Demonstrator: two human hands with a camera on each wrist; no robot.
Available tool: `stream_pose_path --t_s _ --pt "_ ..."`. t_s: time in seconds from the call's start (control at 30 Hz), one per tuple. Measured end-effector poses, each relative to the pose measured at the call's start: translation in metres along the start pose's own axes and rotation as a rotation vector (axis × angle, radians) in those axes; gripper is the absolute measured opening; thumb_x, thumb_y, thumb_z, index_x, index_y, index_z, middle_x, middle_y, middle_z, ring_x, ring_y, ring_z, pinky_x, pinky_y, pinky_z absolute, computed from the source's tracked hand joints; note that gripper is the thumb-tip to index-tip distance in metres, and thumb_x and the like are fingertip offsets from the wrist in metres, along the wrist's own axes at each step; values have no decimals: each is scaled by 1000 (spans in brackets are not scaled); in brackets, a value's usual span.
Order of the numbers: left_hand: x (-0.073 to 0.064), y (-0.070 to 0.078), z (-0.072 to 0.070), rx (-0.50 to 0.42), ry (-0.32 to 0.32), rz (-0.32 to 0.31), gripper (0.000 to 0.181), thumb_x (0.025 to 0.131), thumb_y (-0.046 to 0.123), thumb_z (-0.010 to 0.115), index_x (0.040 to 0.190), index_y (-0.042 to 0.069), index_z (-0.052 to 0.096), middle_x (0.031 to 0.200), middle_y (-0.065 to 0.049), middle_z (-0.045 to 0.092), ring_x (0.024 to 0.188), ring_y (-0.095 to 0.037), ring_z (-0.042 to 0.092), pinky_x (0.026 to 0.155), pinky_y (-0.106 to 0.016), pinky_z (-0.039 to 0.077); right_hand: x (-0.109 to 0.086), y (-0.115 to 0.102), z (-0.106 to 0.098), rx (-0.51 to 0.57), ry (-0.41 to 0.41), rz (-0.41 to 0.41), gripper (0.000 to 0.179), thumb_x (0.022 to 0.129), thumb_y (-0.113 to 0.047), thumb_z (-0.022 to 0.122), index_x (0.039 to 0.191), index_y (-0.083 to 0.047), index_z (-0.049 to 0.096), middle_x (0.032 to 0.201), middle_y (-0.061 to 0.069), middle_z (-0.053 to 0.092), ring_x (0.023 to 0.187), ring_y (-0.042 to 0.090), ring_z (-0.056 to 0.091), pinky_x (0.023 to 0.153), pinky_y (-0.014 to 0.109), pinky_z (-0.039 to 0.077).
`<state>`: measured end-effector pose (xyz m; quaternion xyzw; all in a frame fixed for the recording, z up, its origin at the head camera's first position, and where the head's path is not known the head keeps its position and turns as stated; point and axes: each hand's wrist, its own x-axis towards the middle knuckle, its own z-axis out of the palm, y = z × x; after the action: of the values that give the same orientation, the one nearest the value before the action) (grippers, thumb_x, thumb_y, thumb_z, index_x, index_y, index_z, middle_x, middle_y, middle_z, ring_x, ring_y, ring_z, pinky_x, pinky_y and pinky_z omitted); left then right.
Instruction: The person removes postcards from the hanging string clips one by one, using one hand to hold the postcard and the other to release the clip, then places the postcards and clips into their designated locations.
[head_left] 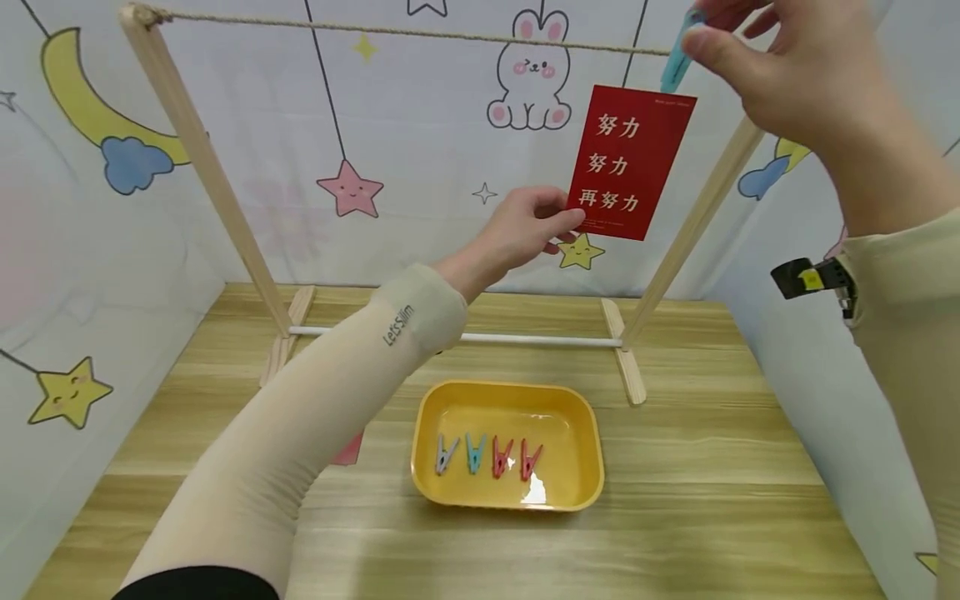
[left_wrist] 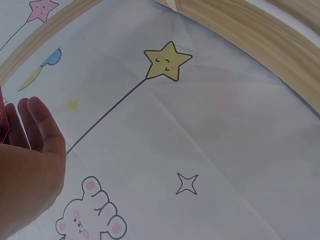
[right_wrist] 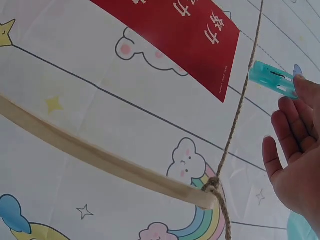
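A red card [head_left: 632, 162] with white characters hangs just below the twine [head_left: 450, 35]. My left hand [head_left: 528, 223] pinches its lower left corner between thumb and fingers; in the left wrist view only a sliver of the card shows beside the hand [left_wrist: 35, 150]. Up at the right, my right hand [head_left: 795, 71] pinches a blue clothespin [head_left: 678, 54] by its handle end. In the right wrist view the tip of the clothespin [right_wrist: 272, 79] meets the twine [right_wrist: 240, 105], apart from the card's [right_wrist: 200, 45] top edge there.
A yellow tray [head_left: 570, 450] on the wooden table [head_left: 712, 467] holds several clothespins: grey, blue and red. Wooden posts [head_left: 217, 183] carry the twine, joined below by a white rod [head_left: 540, 340]. A pinkish-red piece [head_left: 348, 452] lies partly hidden under the left sleeve.
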<state>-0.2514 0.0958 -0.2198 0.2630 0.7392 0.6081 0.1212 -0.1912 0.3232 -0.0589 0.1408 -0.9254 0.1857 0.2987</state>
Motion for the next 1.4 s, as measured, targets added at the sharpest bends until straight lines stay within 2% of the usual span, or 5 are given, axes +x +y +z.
stream_pose_path --t_s 0.23,0.43,0.7,0.97,1.4 --pt "-15 -4 -10 1 9 -20 19 108 20 66 119 4 71 116 -12 76 98 -24 72 83 -34 61 -7 -8 13 9 -2 -135 34 108 -22 65 137 -5 67 120 -2 64 108 2 48 99 16 39" --pt "-29 -11 -17 3 9 -39 20 107 19 67 120 4 72 114 -9 76 99 -25 71 86 -36 62 -20 -10 19 -8 -51 -152 32 107 -18 67 134 0 66 132 17 66 112 3 43 90 12 36" --pt "-45 -19 -21 -11 -4 -59 19 107 19 67 119 5 71 115 -9 76 101 -25 72 95 -44 61 -37 -6 21 -11 -89 -181 29 104 -13 71 130 0 68 128 17 66 113 13 47 83 11 35" --pt "-70 -27 -24 -5 -36 -109 20 108 19 66 120 4 71 117 -11 75 105 -29 71 93 -42 62 -58 0 37 62 -94 -372 26 94 0 79 118 5 70 111 19 71 103 27 57 91 16 36" --pt "-115 -52 -48 1 -24 -203 18 108 18 65 117 2 70 117 -13 73 104 -29 72 95 -45 62 -87 0 66 157 -225 -314 19 94 -4 80 110 1 71 104 11 72 99 23 61 88 24 42"
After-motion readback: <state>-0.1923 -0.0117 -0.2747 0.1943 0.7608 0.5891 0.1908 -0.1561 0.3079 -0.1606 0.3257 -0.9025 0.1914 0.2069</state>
